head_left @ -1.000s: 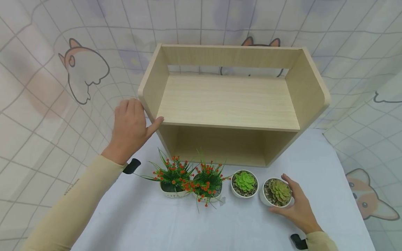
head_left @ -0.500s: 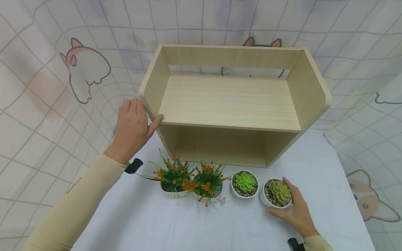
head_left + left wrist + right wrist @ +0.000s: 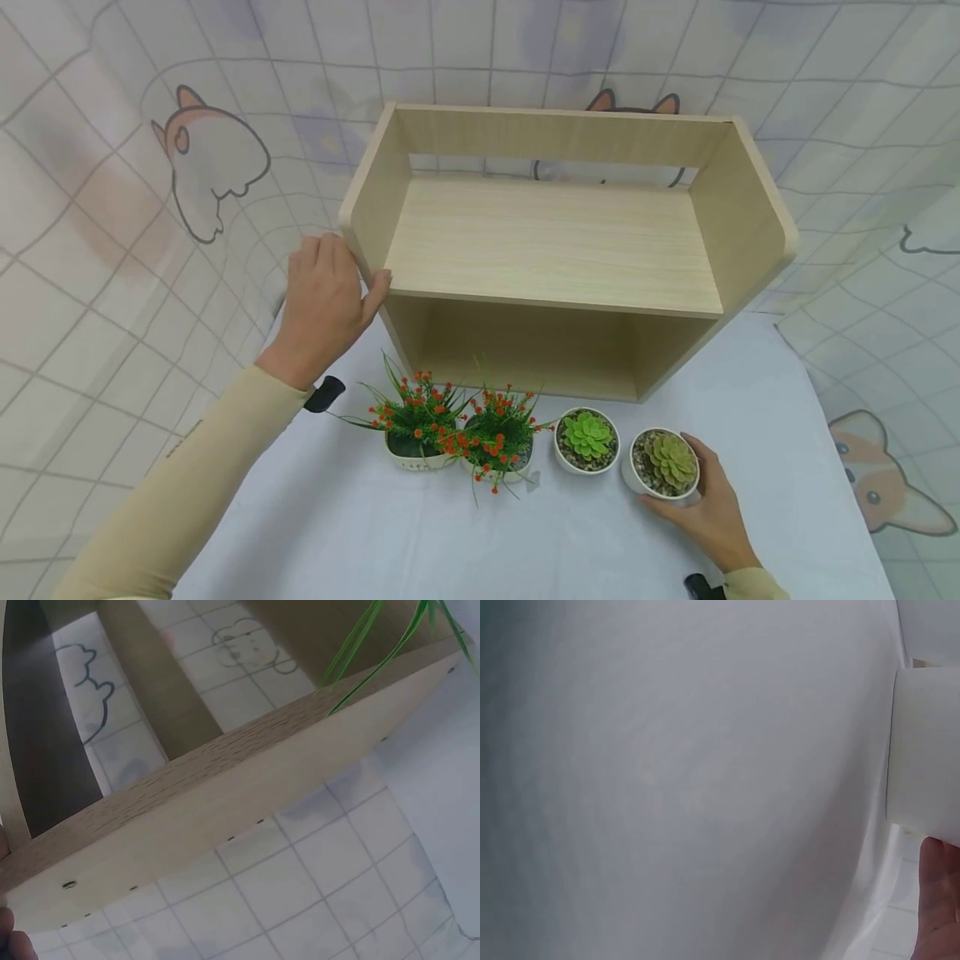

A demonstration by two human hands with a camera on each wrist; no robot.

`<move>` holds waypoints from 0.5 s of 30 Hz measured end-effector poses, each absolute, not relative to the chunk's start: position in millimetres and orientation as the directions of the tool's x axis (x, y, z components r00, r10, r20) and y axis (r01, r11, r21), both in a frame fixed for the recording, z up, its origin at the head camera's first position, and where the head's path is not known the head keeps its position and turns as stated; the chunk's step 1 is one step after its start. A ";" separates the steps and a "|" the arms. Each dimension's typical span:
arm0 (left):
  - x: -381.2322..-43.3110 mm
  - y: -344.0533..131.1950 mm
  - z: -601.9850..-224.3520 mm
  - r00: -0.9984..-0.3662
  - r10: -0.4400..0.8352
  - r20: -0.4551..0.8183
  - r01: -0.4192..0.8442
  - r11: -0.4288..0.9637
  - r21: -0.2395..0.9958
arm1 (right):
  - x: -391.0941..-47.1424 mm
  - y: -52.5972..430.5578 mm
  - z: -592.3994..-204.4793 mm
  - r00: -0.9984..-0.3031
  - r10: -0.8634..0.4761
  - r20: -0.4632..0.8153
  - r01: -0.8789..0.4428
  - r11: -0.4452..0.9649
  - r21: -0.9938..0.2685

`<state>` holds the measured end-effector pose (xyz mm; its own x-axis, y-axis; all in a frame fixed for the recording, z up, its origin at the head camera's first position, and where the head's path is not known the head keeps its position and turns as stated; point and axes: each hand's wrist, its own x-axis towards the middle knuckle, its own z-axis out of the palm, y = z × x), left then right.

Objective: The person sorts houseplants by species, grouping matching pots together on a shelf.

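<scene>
A two-level light wooden shelf (image 3: 555,242) stands on the white-covered table. My left hand (image 3: 322,300) grips its left side panel, thumb over the front edge and fingers along the outer face. In the left wrist view, fingertips (image 3: 16,943) show at the end of that side panel (image 3: 187,795). My right hand (image 3: 708,504) holds a white pot with a yellowish-green succulent (image 3: 666,463), thumb in front and fingers around the right side. In the right wrist view, the pot's plain white wall (image 3: 930,750) shows beside part of the hand (image 3: 939,900).
Left of the held pot stands a white pot with a bright green succulent (image 3: 587,440). Two pots of red-flowered grassy plants, one left (image 3: 416,433) and one right (image 3: 495,437), stand before the shelf. A grid-patterned curtain (image 3: 480,50) hangs behind and at the sides.
The head view has shifted slightly, so everything sits a little further right. Both hands keep their places on the shelf and the succulent pot.
</scene>
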<state>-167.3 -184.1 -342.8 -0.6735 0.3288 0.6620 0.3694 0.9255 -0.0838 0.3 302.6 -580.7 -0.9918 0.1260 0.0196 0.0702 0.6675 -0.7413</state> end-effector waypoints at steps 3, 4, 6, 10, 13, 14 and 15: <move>-167.0 -183.2 -343.9 -0.691 0.313 0.652 0.361 0.930 -0.065 | 0.2 302.0 -581.5 -0.991 0.131 0.019 0.073 0.663 -0.746; -166.8 -182.9 -344.0 -0.691 0.312 0.652 0.360 0.931 -0.063 | 0.1 301.9 -581.6 -0.991 0.131 0.020 0.073 0.662 -0.746; -166.6 -182.3 -344.0 -0.688 0.312 0.656 0.356 0.932 -0.070 | 0.2 301.8 -581.7 -0.991 0.129 0.021 0.071 0.665 -0.743; -166.2 -181.6 -344.0 -0.671 0.315 0.671 0.363 0.929 -0.073 | 0.5 301.6 -580.3 -0.992 0.128 0.021 0.070 0.665 -0.743; -165.9 -181.3 -344.1 -0.669 0.314 0.674 0.367 0.928 -0.068 | 0.5 301.3 -578.9 -0.992 0.124 0.017 0.069 0.661 -0.747; -165.8 -181.4 -344.0 -0.669 0.316 0.673 0.366 0.928 -0.072 | 0.3 301.1 -578.5 -0.993 0.119 0.017 0.066 0.657 -0.751; -165.6 -181.5 -343.9 -0.671 0.318 0.670 0.364 0.928 -0.076 | 0.0 300.8 -578.2 -0.993 0.114 0.018 0.062 0.657 -0.751</move>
<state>-165.6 -181.5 -343.9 -0.6707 0.3180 0.6701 0.3643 0.9282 -0.0758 0.0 300.8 -578.2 -0.9934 0.1137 0.0176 0.0619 0.6572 -0.7512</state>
